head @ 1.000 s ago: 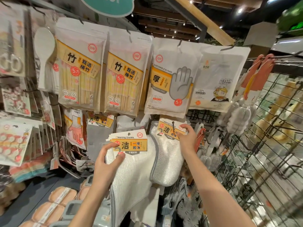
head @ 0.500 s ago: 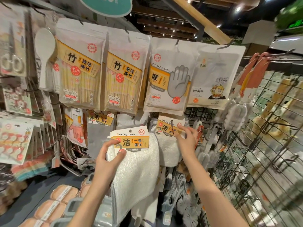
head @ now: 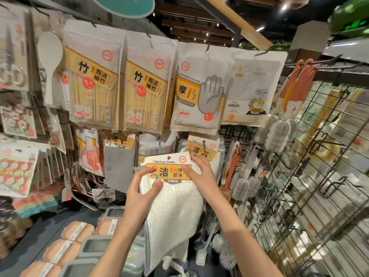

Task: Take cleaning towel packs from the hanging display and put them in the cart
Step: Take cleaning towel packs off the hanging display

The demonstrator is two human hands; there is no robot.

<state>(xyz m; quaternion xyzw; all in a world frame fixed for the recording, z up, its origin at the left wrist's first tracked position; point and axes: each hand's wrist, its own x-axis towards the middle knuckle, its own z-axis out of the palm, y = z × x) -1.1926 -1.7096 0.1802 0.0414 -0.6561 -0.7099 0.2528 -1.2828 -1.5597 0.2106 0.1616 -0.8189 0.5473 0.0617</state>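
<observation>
Both hands hold one towel pack in front of the hanging display. The left hand has its grip closed on the pack's left edge, thumb pressed on the lower left corner of the card header, the other fingers behind the white cloth. The right hand pinches the header's right end, thumb on the front, fingers curled over the top corner. The header reads "Cleaning towels" over an orange band; the white cloth hangs down below it between the two forearms.

Just behind the held pack and up to its right, a second towel pack hangs on its hook, partly hidden by the right hand. Up and left of the held pack hangs a grey cloth pack. Above the held pack hangs a row of bags: two chopstick packs, then a disposable gloves bag. To the right of the held pack stands a wire grid with brushes on it. No cart shows in view.
</observation>
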